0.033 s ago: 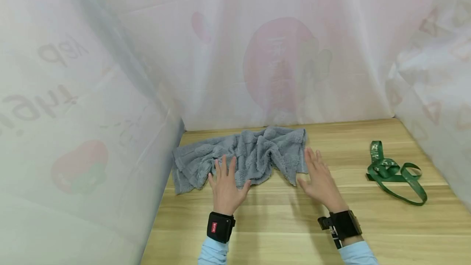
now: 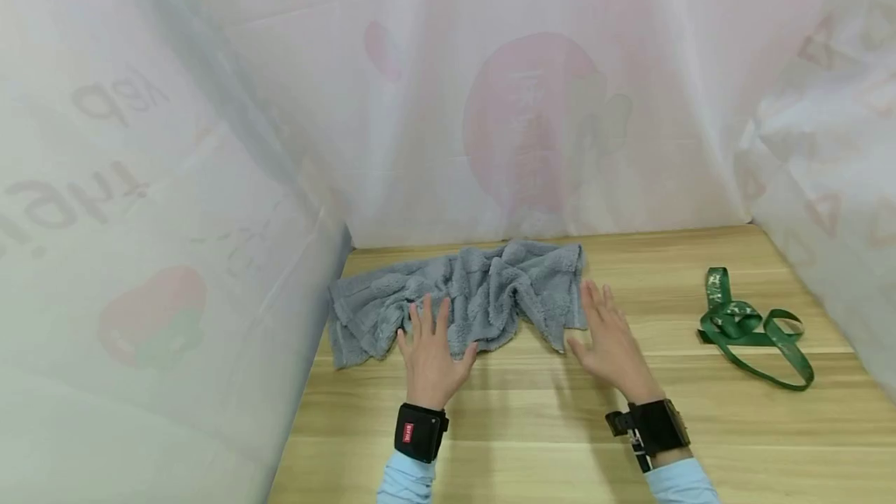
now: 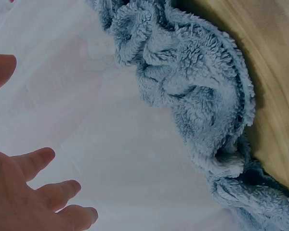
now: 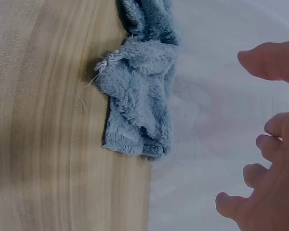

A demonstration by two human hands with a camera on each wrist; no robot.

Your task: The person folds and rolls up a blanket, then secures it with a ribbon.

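Grey towel (image 2: pixel 458 302) lay crumpled at desk (image 2: pixel 532 442) 12 o'clock, not yet spread or folded. Left hand (image 2: pixel 430 348) flat at near edge; right hand (image 2: pixel 609 341) splayed beside 3 o'clock corner, gripped nothing. Nearly all work left.

Wooden table (image 2: pixel 532 442) bears grey towel (image 2: pixel 462 294), green ribbon (image 2: pixel 752 329).
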